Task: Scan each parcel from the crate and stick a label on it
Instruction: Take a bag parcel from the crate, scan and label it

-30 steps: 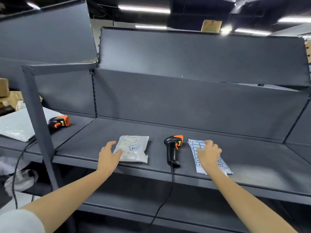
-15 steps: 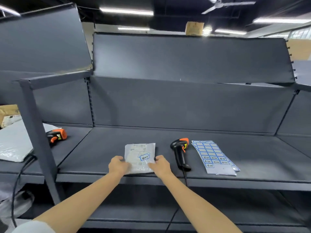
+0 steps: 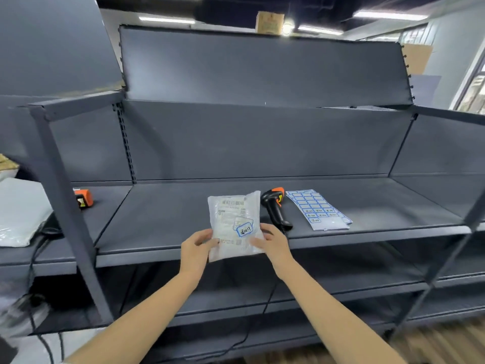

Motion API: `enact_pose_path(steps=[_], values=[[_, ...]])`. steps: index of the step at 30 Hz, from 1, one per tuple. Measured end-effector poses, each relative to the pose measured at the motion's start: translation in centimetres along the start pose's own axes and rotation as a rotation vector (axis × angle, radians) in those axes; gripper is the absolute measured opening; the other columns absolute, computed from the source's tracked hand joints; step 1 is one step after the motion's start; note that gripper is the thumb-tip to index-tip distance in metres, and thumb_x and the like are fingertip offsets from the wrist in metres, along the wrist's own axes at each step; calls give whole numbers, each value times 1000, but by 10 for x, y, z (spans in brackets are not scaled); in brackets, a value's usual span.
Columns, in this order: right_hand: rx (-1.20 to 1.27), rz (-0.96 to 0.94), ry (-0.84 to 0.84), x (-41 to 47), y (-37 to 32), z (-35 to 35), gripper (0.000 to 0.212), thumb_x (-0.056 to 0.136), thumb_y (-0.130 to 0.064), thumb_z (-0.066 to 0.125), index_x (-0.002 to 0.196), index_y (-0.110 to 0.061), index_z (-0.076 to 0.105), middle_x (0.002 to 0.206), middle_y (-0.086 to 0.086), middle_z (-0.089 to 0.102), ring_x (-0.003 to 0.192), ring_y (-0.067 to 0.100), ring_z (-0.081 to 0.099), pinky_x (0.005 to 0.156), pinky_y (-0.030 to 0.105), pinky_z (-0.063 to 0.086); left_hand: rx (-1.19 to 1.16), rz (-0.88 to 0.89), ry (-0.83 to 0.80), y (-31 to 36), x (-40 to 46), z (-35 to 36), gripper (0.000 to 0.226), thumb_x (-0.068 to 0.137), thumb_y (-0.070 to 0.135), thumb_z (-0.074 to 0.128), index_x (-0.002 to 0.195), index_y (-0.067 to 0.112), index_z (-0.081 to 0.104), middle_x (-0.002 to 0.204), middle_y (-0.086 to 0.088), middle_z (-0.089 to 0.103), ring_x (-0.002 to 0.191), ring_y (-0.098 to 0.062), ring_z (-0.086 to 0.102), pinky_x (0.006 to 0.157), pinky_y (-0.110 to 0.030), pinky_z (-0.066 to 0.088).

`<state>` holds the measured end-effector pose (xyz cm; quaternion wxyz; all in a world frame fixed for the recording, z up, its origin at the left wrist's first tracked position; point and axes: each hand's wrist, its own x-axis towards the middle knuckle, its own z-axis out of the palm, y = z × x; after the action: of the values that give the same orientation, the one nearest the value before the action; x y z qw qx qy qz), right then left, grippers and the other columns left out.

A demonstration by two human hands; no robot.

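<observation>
Head view: both hands hold one parcel [image 3: 234,225] over the front edge of a dark grey shelf [image 3: 162,219]. The left hand [image 3: 196,248] pinches its lower left edge, thumb on the face and fingers [image 3: 214,240] curled behind; the right hand [image 3: 273,244] grips its lower right corner the same way. The parcel is a clear plastic pouch, raised off the shelf and tilted toward the camera, with a printed barcode slip near its top and a blue-bordered label [image 3: 244,229] with handwriting stuck on its lower right part. Just beside it, toward the right, a black and orange scanner [image 3: 276,210] lies on the shelf, its cable dropping over the front edge. Next to the scanner lies a label sheet [image 3: 319,210], flat. Toward the far left end, behind an upright post [image 3: 70,206], sits a second scanner [image 3: 83,198] near a white bag [image 3: 18,211].
</observation>
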<state>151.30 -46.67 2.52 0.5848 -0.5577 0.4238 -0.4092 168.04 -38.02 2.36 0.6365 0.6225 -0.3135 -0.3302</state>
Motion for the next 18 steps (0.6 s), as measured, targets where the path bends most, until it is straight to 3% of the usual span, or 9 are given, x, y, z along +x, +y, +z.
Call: enact_pose_path(steps=[5,8,12,18], values=[[130,58,72,-31,15,-38,40,79,13,65,110,-11,60,101,13,65,95,28,60,93,43,49,161,49,26,-29,-36,-2,24,93,9,55,113,17,65,115,1,65,106,-14,57,93,-25,40],[217,84,98,-52,28,-64,41,79,14,64,111,-10,59,98,17,68,92,30,62,87,39,51,325,76,-29,-54,-62,2,36,95,12,53,130,18,55,132,1,54,121,-16,48,104,-30,36],[218,120,103,-79,45,-109,40,80,9,67,112,-15,59,103,15,71,97,30,66,93,41,51,631,181,-108,-84,-101,21,45,96,20,50,141,18,43,147,0,41,136,-18,34,114,-37,28],[207,160,177,-129,70,-193,41,81,10,66,117,-7,58,111,17,64,94,28,65,78,35,55,937,190,-170,-115,-170,75,49,99,34,43,146,24,33,153,4,31,142,-14,24,117,-30,17]])
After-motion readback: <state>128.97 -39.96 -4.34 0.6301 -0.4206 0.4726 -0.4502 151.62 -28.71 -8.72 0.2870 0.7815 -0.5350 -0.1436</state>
